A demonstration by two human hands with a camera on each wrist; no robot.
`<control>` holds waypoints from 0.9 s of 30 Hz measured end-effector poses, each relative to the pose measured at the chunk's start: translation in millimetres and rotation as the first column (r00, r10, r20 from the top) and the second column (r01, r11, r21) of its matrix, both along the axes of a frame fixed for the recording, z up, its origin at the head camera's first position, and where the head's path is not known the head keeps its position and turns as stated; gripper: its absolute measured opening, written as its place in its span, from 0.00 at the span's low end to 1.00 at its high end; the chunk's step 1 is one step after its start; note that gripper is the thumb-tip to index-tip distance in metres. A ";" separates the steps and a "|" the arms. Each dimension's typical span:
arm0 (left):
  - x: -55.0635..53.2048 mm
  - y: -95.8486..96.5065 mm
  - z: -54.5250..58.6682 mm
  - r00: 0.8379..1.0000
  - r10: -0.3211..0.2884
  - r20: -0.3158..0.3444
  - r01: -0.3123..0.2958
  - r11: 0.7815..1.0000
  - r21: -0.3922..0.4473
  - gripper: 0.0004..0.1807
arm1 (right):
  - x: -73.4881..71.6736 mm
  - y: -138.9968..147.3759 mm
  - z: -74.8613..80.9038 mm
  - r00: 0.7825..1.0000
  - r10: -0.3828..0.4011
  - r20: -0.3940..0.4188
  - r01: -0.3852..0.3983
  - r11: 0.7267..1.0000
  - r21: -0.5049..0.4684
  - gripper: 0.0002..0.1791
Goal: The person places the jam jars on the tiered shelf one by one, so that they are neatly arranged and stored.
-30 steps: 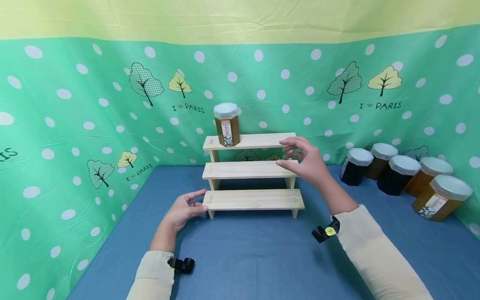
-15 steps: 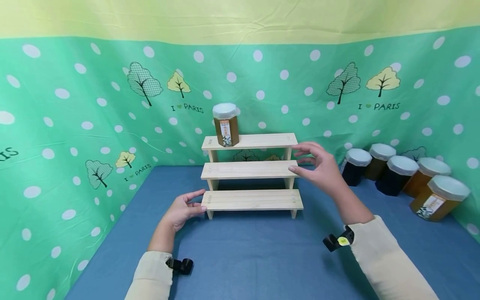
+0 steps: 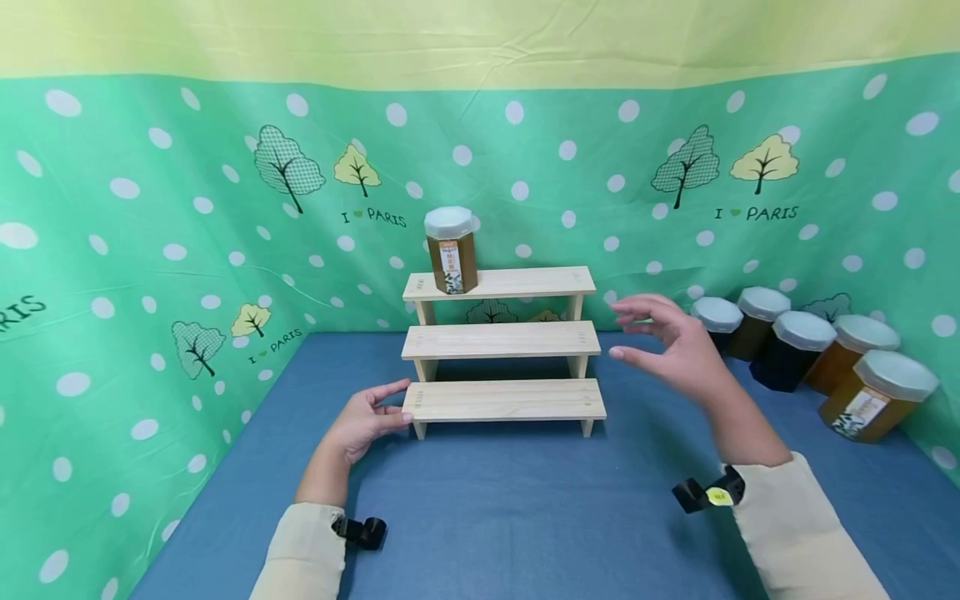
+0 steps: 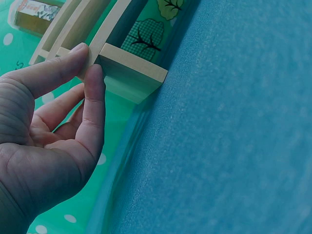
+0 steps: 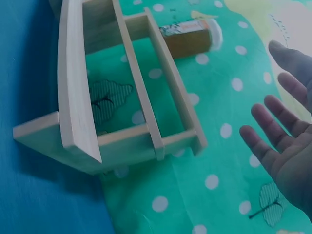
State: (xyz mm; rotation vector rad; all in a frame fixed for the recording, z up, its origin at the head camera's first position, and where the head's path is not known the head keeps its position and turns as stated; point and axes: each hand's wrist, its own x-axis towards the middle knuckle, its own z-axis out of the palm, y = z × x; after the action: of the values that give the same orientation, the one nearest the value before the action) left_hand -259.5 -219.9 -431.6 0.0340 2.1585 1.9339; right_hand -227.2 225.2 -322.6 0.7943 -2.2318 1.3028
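A three-step wooden display rack (image 3: 502, 400) stands on the blue cloth. My left hand (image 3: 365, 423) pinches the left end of its lowest step; the left wrist view has the thumb and a finger (image 4: 94, 105) at that board's corner. On the top step, towards the left, stands an amber jar (image 3: 452, 258) with a white lid and a paper label. To the right of the rack my right hand (image 3: 678, 350) hangs in the air, its fingers spread and touching nothing. In the right wrist view, those fingers (image 5: 263, 148) are apart from the rack.
Several lidded jars stand grouped at the right, dark ones (image 3: 791, 358) and an amber one (image 3: 873, 408) in front. My right hand partly covers the leftmost jar (image 3: 717, 317). A green dotted curtain (image 3: 540, 200) hangs behind the rack, above the blue cloth (image 3: 510, 517).
My right hand has moved right, away from the rack's right end towards the grouped jars. The left hand keeps its place at the lowest step, and the jar on top stays where it was.
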 end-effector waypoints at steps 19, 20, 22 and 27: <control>1.3 1.3 0.3 1.000 0.018 0.013 -0.018 1.000 0.000 0.39 | 10.4 42.5 -13.1 0.997 -0.071 0.037 0.071 0.997 -0.004 0.30; 1.4 1.3 0.4 1.000 0.018 0.013 -0.018 1.000 0.001 0.39 | 10.9 44.4 -14.1 0.997 -0.075 0.037 0.075 0.997 -0.008 0.31; 1.5 1.1 0.6 1.000 0.021 0.012 -0.021 1.000 0.001 0.39 | 11.8 48.1 -15.8 0.995 -0.086 0.041 0.086 0.996 -0.013 0.31; 1.5 1.1 0.6 0.999 0.029 0.013 -0.029 1.000 -0.003 0.39 | 13.1 58.9 -19.8 0.993 -0.114 0.037 0.115 0.993 -0.022 0.32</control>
State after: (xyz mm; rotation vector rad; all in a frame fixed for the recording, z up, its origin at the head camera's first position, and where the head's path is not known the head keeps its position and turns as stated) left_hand -258.0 -218.8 -431.0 -0.0104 2.1649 1.9418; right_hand -214.1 284.1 -342.4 0.6294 -2.2501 1.2960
